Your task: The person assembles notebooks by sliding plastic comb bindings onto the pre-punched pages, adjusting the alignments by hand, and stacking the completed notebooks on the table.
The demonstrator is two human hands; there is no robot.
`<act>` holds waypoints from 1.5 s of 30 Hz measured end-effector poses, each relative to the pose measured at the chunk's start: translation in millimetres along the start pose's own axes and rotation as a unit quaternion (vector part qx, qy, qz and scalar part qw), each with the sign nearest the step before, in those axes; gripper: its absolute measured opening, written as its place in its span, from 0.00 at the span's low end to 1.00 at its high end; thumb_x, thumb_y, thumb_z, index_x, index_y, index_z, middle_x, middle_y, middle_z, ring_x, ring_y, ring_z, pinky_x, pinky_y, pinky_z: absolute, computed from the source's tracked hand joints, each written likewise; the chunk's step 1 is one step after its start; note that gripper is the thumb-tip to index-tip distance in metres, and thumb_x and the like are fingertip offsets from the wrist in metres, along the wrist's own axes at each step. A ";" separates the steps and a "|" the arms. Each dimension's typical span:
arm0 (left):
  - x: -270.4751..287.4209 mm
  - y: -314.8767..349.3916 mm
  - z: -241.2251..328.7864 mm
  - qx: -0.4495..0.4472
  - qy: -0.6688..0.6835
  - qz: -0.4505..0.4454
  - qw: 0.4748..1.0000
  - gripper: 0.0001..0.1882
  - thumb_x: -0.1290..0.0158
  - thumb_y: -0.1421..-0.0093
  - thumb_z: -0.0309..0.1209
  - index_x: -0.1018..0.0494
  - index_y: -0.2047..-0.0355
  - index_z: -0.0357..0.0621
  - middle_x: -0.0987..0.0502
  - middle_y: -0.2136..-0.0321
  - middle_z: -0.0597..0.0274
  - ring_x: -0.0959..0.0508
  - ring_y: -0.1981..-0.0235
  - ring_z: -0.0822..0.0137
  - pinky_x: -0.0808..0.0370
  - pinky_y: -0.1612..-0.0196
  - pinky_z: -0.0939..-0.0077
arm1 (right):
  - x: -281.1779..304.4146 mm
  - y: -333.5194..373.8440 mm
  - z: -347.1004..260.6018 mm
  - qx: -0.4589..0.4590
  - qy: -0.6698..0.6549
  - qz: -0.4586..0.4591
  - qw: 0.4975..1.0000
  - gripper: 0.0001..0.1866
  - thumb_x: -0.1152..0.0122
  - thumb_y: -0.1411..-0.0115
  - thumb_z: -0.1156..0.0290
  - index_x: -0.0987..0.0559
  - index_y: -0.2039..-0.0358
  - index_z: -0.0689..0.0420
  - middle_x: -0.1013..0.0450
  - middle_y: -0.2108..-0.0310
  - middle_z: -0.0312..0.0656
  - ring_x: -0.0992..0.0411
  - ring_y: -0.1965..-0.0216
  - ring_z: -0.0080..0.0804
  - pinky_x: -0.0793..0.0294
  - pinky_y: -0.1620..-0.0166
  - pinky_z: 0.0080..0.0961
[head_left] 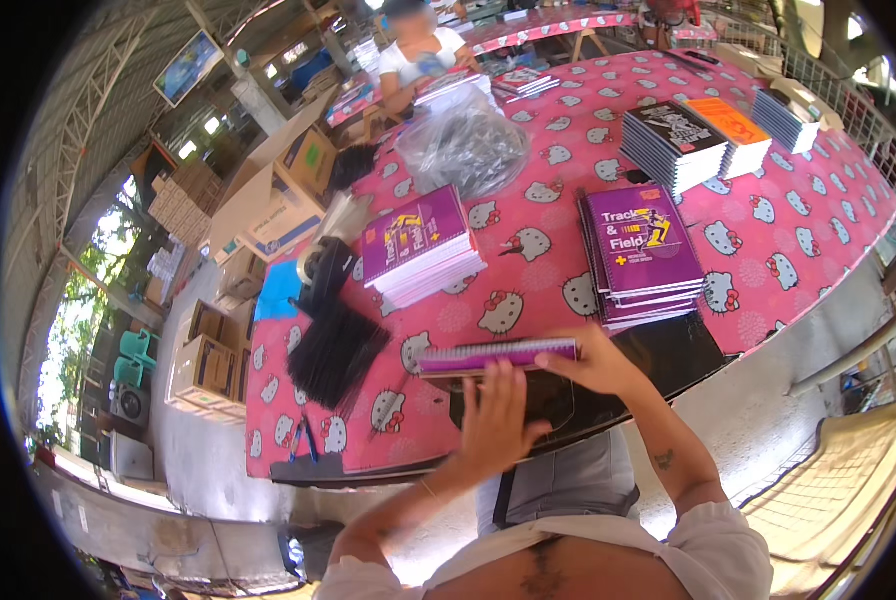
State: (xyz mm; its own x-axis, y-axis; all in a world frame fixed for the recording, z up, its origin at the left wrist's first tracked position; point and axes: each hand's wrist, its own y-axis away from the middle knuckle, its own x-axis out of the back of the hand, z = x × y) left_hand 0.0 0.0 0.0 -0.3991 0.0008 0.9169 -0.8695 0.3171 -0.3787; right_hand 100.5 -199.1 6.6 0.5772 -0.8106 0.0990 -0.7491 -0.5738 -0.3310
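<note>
At the near edge of the table, a purple spiral notebook [468, 361] stands tilted on its side with its coil edge upward. My right hand [596, 364] grips its right end, thumb against the cover. My left hand [496, 415] has its fingers stretched out, the tips resting against the notebook's near face. A black board [658, 358] lies under both hands. Just beyond the right hand is a stack of bound purple notebooks [640, 240]. Left of that, a pile of purple covers over white and pink pages [418, 245] shows no coils that I can make out.
Black coil bindings [336, 358] lie at left beside a tape dispenser [325, 277] and pens [306, 438]. A clear plastic bag [465, 148] sits farther back. More notebook stacks [673, 145] stand at far right. A person [418, 58] works across the table; cardboard boxes [280, 200] stand left.
</note>
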 end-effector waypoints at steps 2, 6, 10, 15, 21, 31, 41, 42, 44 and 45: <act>4.5 -14.7 59.5 0.046 0.087 0.043 0.994 0.49 0.51 0.34 0.60 0.44 0.31 0.26 0.46 0.29 0.30 0.47 0.27 0.34 0.57 0.30 0.26 | -18.0 0.3 2.3 0.026 -0.012 -0.004 1.000 0.16 0.34 0.34 0.67 0.17 0.49 0.59 0.18 0.67 0.53 0.23 0.71 0.37 0.24 0.63 0.31; 8.7 -16.0 18.4 0.063 0.044 0.062 0.995 0.48 0.56 0.33 0.61 0.42 0.33 0.23 0.43 0.32 0.25 0.44 0.29 0.31 0.53 0.31 0.27 | -5.9 -2.8 1.8 0.031 0.086 -0.031 0.995 0.16 0.35 0.35 0.67 0.18 0.49 0.60 0.18 0.65 0.52 0.23 0.71 0.34 0.24 0.62 0.32; 14.6 -12.3 3.8 0.057 0.020 0.067 0.996 0.49 0.57 0.33 0.60 0.43 0.33 0.21 0.43 0.33 0.24 0.44 0.29 0.30 0.54 0.31 0.26 | -18.6 -8.6 7.6 0.061 0.022 -0.022 0.998 0.17 0.34 0.35 0.68 0.18 0.48 0.59 0.18 0.63 0.53 0.18 0.64 0.35 0.22 0.58 0.31; 9.0 -4.5 -3.9 0.005 0.029 0.063 0.998 0.49 0.57 0.33 0.61 0.44 0.33 0.21 0.43 0.32 0.23 0.45 0.29 0.28 0.55 0.31 0.26 | -24.2 -11.5 6.9 0.046 0.027 -0.030 0.998 0.19 0.35 0.37 0.72 0.19 0.45 0.59 0.18 0.61 0.53 0.17 0.62 0.36 0.21 0.56 0.31; 25.7 -40.3 -2.5 0.011 0.056 0.010 0.998 0.51 0.60 0.31 0.61 0.51 0.31 0.20 0.50 0.30 0.21 0.52 0.27 0.25 0.59 0.31 0.25 | -16.1 -8.2 8.3 0.076 0.063 -0.004 0.995 0.17 0.34 0.38 0.72 0.18 0.48 0.61 0.18 0.59 0.53 0.17 0.58 0.45 0.22 0.53 0.33; 11.1 -15.8 19.6 0.006 0.084 0.019 0.996 0.48 0.58 0.30 0.57 0.49 0.31 0.20 0.52 0.29 0.22 0.53 0.26 0.29 0.60 0.30 0.28 | -19.0 -7.0 10.0 0.091 0.076 0.031 0.992 0.15 0.35 0.40 0.75 0.19 0.53 0.65 0.19 0.65 0.53 0.18 0.65 0.42 0.22 0.59 0.33; 6.5 -18.5 24.0 -0.008 0.105 0.068 0.992 0.46 0.62 0.29 0.58 0.48 0.30 0.23 0.48 0.29 0.28 0.50 0.26 0.34 0.58 0.29 0.31 | -17.7 -7.0 13.2 0.052 0.083 -0.005 0.995 0.17 0.36 0.43 0.74 0.20 0.52 0.63 0.21 0.62 0.58 0.21 0.59 0.58 0.22 0.56 0.39; 10.9 -26.1 23.0 0.001 0.107 0.064 0.992 0.46 0.63 0.28 0.58 0.48 0.30 0.23 0.48 0.29 0.29 0.50 0.26 0.34 0.58 0.29 0.31 | -11.1 -7.3 11.9 0.011 0.103 -0.053 0.993 0.18 0.37 0.43 0.76 0.20 0.51 0.63 0.21 0.60 0.58 0.21 0.58 0.58 0.22 0.55 0.39; 12.2 -17.4 26.0 0.000 0.128 0.048 0.991 0.46 0.64 0.28 0.59 0.48 0.30 0.23 0.48 0.29 0.29 0.50 0.26 0.34 0.58 0.29 0.31 | -15.8 -4.8 6.5 0.023 0.098 -0.032 0.994 0.18 0.37 0.43 0.76 0.19 0.51 0.64 0.20 0.61 0.57 0.21 0.60 0.58 0.22 0.55 0.39; 8.2 -5.2 32.5 -0.017 0.150 0.042 0.988 0.46 0.64 0.28 0.59 0.48 0.30 0.23 0.48 0.29 0.28 0.50 0.26 0.34 0.58 0.29 0.31 | -16.1 -5.1 3.2 0.040 0.094 0.001 0.995 0.18 0.36 0.44 0.77 0.19 0.51 0.64 0.20 0.62 0.57 0.21 0.61 0.59 0.22 0.55 0.38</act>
State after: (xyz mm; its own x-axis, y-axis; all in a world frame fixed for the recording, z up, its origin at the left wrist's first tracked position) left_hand -8.3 -32.4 5.4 -0.3610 0.3077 0.8803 -0.8248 0.3351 -0.4554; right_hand 96.0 -182.8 3.7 0.4996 -0.8230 0.2704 -0.7174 -0.5681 -0.4033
